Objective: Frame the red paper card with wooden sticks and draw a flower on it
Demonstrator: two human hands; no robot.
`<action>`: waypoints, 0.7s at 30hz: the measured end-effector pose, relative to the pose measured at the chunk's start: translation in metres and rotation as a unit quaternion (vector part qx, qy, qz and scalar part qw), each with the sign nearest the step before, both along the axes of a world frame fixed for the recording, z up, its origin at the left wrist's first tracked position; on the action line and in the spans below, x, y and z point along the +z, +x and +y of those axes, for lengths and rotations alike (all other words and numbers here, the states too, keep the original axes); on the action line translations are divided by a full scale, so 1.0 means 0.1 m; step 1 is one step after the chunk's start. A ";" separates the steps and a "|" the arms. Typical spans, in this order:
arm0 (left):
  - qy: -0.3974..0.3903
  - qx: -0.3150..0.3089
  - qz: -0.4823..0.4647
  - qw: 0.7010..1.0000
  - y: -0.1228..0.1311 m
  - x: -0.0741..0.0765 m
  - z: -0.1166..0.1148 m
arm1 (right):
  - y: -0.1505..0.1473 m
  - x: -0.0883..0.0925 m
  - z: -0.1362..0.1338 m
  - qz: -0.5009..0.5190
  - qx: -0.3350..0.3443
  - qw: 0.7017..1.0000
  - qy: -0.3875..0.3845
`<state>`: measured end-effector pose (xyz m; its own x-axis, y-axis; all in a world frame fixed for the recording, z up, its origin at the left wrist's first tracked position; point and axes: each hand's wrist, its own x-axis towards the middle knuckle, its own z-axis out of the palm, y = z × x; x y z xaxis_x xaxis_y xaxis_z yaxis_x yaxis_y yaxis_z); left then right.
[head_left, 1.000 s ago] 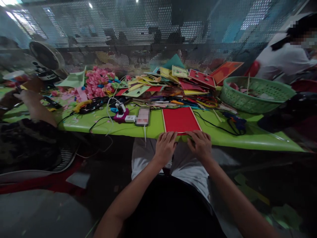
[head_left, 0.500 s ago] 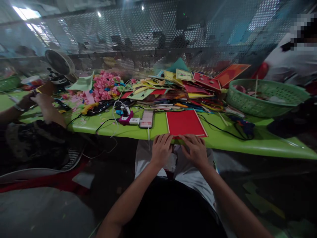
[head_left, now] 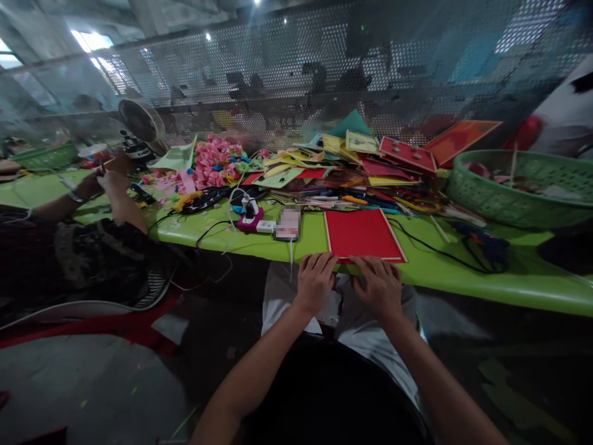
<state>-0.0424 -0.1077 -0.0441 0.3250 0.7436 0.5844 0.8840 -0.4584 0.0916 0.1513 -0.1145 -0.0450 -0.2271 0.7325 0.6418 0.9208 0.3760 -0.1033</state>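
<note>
A flat red sheet (head_left: 364, 233) lies on the green tabletop in front of me, with thin pale strips along its left, right and front borders. My left hand (head_left: 317, 281) bends its fingers over the front left corner of the sheet. At the middle and right of the same edge, my right hand (head_left: 378, 285) rests curled fingertips on the front strip. Both thumbs are low, at or under the table's edge, and partly hidden. The fingers of each hand press on the edge of the sheet.
A phone (head_left: 288, 224) on a cable lies left of the sheet beside a purple power strip (head_left: 250, 220). Behind is a heap of coloured cards (head_left: 324, 154). On the right are a glue gun (head_left: 482, 244) and a green basket (head_left: 500, 201). A co-worker's hands (head_left: 99, 182) are at left.
The view has turned slightly left, so everything sits further right. Both hands stay at the sheet's front edge, with the fingers barely shifted.
</note>
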 end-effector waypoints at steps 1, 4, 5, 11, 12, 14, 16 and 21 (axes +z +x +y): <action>0.000 0.000 -0.001 1.000 0.00 -0.01 0.00 | 0.00 -0.01 0.00 0.003 0.001 1.000 -0.001; 0.000 -0.001 -0.004 1.000 0.00 -0.02 0.01 | 0.00 -0.01 0.01 0.004 -0.001 1.000 0.000; 0.000 -0.001 -0.006 1.000 0.00 -0.02 0.01 | -0.01 0.00 0.01 0.003 -0.003 1.000 0.002; -0.003 -0.003 -0.017 1.000 0.00 -0.02 0.01 | -0.04 0.04 0.00 0.003 -0.012 1.000 -0.001; -0.005 -0.004 -0.019 1.000 0.00 -0.02 0.01 | -0.04 0.04 0.00 0.006 -0.010 1.000 -0.003; -0.007 -0.005 -0.022 1.000 0.00 -0.02 0.01 | -0.04 0.04 0.01 0.012 -0.006 1.000 -0.007; -0.009 -0.005 -0.023 1.000 0.00 -0.01 0.01 | -0.04 0.03 0.01 0.017 -0.005 1.000 -0.011; -0.010 -0.003 -0.020 1.000 0.00 0.00 0.01 | -0.05 0.03 0.01 0.025 -0.012 0.999 -0.018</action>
<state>-0.0421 -0.1063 -0.0441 0.3063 0.7535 0.5817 0.8763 -0.4619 0.1368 0.1467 -0.1135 -0.0417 -0.1783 0.7596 0.6254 0.9228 0.3498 -0.1618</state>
